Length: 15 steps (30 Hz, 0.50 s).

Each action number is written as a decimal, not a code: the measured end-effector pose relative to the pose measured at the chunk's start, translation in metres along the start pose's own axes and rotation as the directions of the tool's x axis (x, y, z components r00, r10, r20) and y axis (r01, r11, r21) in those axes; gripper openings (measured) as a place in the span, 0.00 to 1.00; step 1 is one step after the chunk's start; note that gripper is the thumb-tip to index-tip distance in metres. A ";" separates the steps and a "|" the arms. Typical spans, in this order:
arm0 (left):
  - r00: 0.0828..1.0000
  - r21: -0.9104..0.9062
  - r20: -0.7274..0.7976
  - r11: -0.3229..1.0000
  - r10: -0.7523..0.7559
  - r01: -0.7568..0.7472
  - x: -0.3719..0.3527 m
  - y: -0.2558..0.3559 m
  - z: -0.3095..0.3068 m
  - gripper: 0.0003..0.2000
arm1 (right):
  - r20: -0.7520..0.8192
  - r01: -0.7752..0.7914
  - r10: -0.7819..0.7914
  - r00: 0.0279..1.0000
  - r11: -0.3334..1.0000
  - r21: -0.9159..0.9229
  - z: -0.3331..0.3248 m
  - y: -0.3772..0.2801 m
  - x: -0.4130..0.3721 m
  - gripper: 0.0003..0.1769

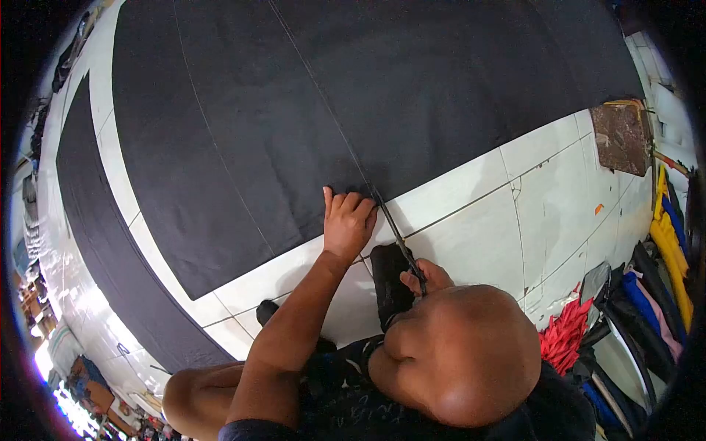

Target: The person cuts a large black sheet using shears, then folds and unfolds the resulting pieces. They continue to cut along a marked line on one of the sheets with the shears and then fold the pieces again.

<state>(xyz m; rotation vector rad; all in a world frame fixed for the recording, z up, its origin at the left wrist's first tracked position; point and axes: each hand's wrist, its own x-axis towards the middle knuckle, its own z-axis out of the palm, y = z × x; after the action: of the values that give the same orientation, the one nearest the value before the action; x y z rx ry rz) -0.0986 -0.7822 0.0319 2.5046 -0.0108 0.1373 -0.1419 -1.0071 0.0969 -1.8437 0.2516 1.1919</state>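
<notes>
Wide black fabric (456,95) lies over the floor, with thin pale lines marked along it. My left hand (349,224) is at its near edge, fingers curled and gripping the cloth close to one pale line. In my right hand (434,275) are long dark scissors (393,224), held by the handles just beyond my knee. Their blades point away from me and meet the fabric edge at that line, right beside my left fingers. The handles are partly hidden by my right hand and knee.
White floor tiles (471,213) surround the fabric. To the left runs a narrower black fabric strip (118,242). A brown block (621,140) stands at the fabric's right corner. Red cloth pieces (566,334) and a pile of coloured cloth (665,257) lie at the right.
</notes>
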 end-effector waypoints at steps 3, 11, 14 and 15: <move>1.000 0.004 0.008 1.000 -0.013 0.013 0.000 0.000 0.000 0.07 | -0.020 0.026 -0.027 0.999 0.999 -0.043 0.003 -0.002 0.001 0.24; 1.000 0.007 -0.009 1.000 -0.014 0.014 0.001 0.002 -0.001 0.04 | -0.090 0.047 -0.057 0.994 0.993 -0.104 0.010 0.010 0.008 0.24; 0.999 0.010 -0.030 1.000 -0.012 0.012 0.002 0.000 0.000 0.03 | -0.134 0.018 -0.033 0.990 0.994 -0.111 0.017 0.027 0.014 0.23; 0.999 0.006 -0.032 1.000 -0.012 0.012 0.002 0.000 0.001 0.03 | -0.110 0.052 -0.056 0.992 0.998 -0.035 0.017 0.020 0.012 0.23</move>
<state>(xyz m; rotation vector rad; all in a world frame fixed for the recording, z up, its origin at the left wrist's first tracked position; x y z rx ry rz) -0.0968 -0.7830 0.0310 2.5076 0.0174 0.1729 -0.1580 -1.0026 0.0734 -1.9349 0.2443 1.0637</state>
